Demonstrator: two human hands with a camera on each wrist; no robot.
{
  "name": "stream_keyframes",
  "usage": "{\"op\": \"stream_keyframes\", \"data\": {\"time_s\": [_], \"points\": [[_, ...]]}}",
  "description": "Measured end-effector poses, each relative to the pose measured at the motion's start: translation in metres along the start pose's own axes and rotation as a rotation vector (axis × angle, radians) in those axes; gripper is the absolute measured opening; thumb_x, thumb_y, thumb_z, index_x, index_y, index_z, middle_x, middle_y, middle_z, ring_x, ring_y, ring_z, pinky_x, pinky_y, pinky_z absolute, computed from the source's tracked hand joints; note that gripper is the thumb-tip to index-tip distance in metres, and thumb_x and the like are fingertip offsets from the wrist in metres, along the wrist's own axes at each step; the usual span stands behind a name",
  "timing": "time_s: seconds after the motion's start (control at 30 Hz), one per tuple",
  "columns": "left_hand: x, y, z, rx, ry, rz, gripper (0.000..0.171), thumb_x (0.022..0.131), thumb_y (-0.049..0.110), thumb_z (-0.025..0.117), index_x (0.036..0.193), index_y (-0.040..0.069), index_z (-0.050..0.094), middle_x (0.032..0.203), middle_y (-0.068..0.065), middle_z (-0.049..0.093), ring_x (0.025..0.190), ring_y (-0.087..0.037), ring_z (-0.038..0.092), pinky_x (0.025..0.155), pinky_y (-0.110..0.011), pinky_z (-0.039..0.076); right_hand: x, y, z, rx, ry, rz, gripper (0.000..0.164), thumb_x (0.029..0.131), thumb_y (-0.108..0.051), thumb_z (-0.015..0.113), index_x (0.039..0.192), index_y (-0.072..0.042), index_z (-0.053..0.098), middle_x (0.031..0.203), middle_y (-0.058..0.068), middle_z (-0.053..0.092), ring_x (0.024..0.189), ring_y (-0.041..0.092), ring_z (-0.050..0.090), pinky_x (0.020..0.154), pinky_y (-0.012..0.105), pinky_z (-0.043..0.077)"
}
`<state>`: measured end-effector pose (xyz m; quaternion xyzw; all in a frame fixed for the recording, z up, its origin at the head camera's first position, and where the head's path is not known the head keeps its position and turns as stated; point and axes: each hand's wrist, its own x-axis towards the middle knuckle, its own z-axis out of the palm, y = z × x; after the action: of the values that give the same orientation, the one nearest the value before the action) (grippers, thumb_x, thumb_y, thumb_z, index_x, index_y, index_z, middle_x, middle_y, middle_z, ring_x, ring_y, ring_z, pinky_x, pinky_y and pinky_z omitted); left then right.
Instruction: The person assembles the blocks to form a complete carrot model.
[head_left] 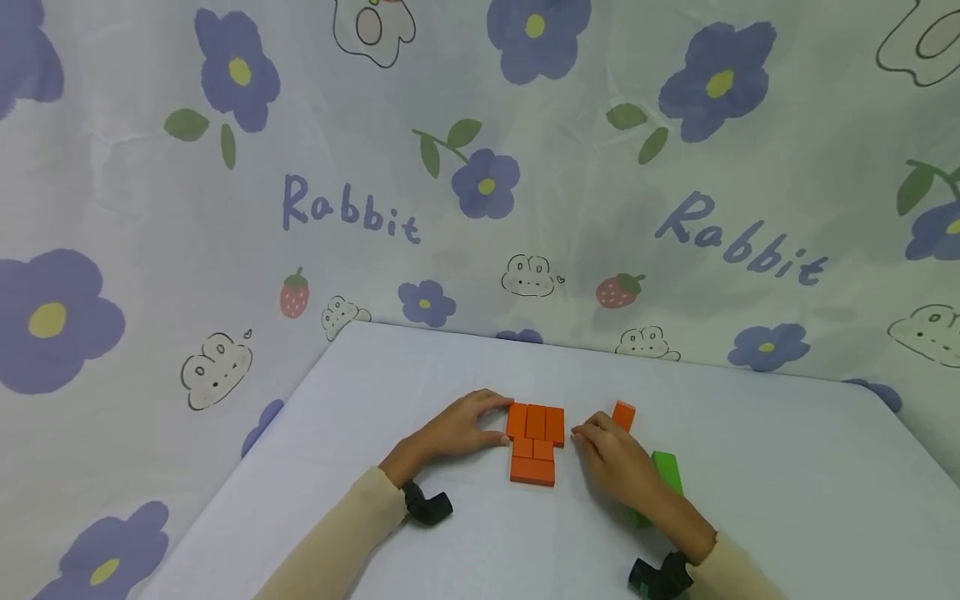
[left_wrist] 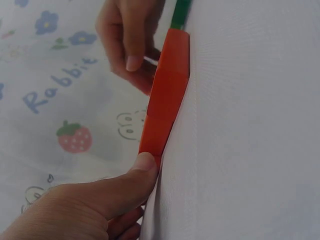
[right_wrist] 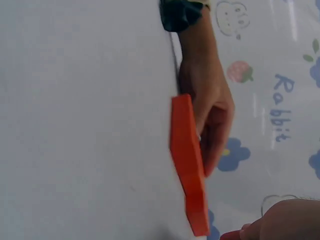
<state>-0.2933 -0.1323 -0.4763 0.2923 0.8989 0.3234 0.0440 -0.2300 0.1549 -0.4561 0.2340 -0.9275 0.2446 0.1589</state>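
Several flat orange blocks (head_left: 533, 472) lie fitted together in a T-like shape on the white table. With thumb at the near end and index finger at the far end, my left hand (head_left: 461, 425) pinches the upper-left block (head_left: 517, 421). In the left wrist view, its thumb (left_wrist: 145, 162) presses that block's end. Just right of the shape, my right hand (head_left: 618, 462) hovers with loosely bent fingers and nothing seen between them. A separate orange block (head_left: 623, 415) lies beyond this hand, partly hidden by it.
A green block (head_left: 667, 471) lies right of my right hand, and another green piece (head_left: 642, 520) shows under the right wrist. Behind the white table (head_left: 787, 467) hangs a cloth (head_left: 480, 100) printed with flowers and rabbits.
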Motion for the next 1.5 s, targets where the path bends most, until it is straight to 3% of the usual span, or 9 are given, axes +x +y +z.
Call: {"op": "stream_keyframes", "data": {"time_s": [0.23, 0.4, 0.47, 0.63, 0.87, 1.0, 1.1, 1.27, 1.5], "points": [[-0.002, -0.001, -0.002, 0.028, 0.000, 0.002, 0.065, 0.089, 0.042, 0.074, 0.146, 0.019, 0.052, 0.144, 0.001, 0.055, 0.135, -0.017, 0.049, 0.114, -0.042, 0.042, 0.017, 0.048, -0.048, -0.138, -0.077, -0.184, 0.033, 0.085, 0.009, 0.070, 0.115, -0.003, 0.071, 0.108, 0.009, 0.068, 0.095, 0.021, 0.061, 0.079, 0.033, 0.060], [-0.005, -0.002, -0.005, 0.030, 0.012, 0.018, 0.063, 0.089, 0.040, 0.075, 0.144, 0.017, 0.055, 0.141, 0.001, 0.057, 0.134, -0.018, 0.050, 0.114, -0.043, 0.042, 0.019, 0.082, -0.060, -0.181, -0.313, -0.242, 0.051, 0.087, 0.004, 0.071, 0.135, -0.011, 0.063, 0.137, 0.012, 0.062, 0.121, 0.036, 0.060, 0.096, 0.049, 0.054], [-0.006, -0.001, -0.004, 0.023, 0.001, 0.025, 0.064, 0.089, 0.042, 0.074, 0.144, 0.017, 0.054, 0.142, 0.001, 0.056, 0.134, -0.018, 0.050, 0.114, -0.043, 0.042, 0.018, 0.089, -0.062, -0.169, -0.368, -0.240, 0.049, 0.088, 0.002, 0.072, 0.134, -0.012, 0.063, 0.133, 0.010, 0.065, 0.119, 0.034, 0.061, 0.096, 0.047, 0.055], [-0.002, 0.002, 0.003, 0.014, -0.014, 0.029, 0.065, 0.090, 0.046, 0.072, 0.146, 0.020, 0.052, 0.143, 0.003, 0.055, 0.136, -0.015, 0.048, 0.115, -0.042, 0.042, 0.023, 0.094, -0.065, -0.183, -0.346, -0.229, 0.036, 0.086, -0.006, 0.075, 0.121, -0.008, 0.069, 0.111, 0.004, 0.068, 0.102, 0.025, 0.064, 0.088, 0.042, 0.059], [0.000, 0.002, 0.000, 0.039, 0.007, 0.034, 0.063, 0.090, 0.044, 0.073, 0.145, 0.019, 0.054, 0.142, 0.002, 0.056, 0.135, -0.016, 0.049, 0.114, -0.042, 0.042, 0.033, 0.090, -0.063, -0.059, -0.439, -0.051, 0.030, 0.084, -0.020, 0.080, 0.098, -0.013, 0.054, 0.090, -0.005, 0.060, 0.079, 0.009, 0.053, 0.068, 0.025, 0.052], [-0.002, 0.000, 0.001, 0.028, -0.004, 0.025, 0.063, 0.089, 0.043, 0.074, 0.144, 0.019, 0.054, 0.142, 0.003, 0.056, 0.134, -0.016, 0.049, 0.114, -0.043, 0.042, 0.022, 0.089, -0.056, -0.113, -0.361, -0.171, 0.037, 0.082, -0.019, 0.082, 0.094, -0.013, 0.048, 0.078, -0.008, 0.054, 0.070, 0.003, 0.048, 0.059, 0.017, 0.045], [-0.001, 0.000, 0.002, 0.019, -0.006, 0.037, 0.064, 0.090, 0.045, 0.073, 0.145, 0.019, 0.053, 0.142, 0.004, 0.055, 0.134, -0.016, 0.049, 0.114, -0.043, 0.042, 0.011, 0.089, -0.054, -0.165, -0.259, -0.256, 0.035, 0.081, -0.009, 0.081, 0.097, -0.012, 0.050, 0.083, -0.007, 0.061, 0.074, 0.003, 0.053, 0.065, 0.019, 0.054], [0.002, 0.002, 0.003, 0.022, 0.001, 0.059, 0.064, 0.090, 0.045, 0.072, 0.145, 0.019, 0.053, 0.143, 0.003, 0.055, 0.135, -0.016, 0.049, 0.114, -0.042, 0.042, 0.002, 0.089, -0.058, -0.088, -0.238, -0.193, 0.035, 0.081, 0.005, 0.076, 0.110, -0.009, 0.061, 0.106, 0.005, 0.073, 0.092, 0.018, 0.069, 0.082, 0.036, 0.060], [-0.002, 0.002, 0.001, 0.038, 0.006, 0.022, 0.062, 0.090, 0.039, 0.074, 0.145, 0.019, 0.053, 0.144, 0.001, 0.055, 0.136, -0.018, 0.049, 0.115, -0.043, 0.042, 0.000, 0.082, -0.052, -0.025, -0.145, -0.186, 0.039, 0.078, 0.002, 0.080, 0.114, -0.007, 0.069, 0.106, 0.002, 0.073, 0.094, 0.016, 0.069, 0.080, 0.032, 0.061]]}}
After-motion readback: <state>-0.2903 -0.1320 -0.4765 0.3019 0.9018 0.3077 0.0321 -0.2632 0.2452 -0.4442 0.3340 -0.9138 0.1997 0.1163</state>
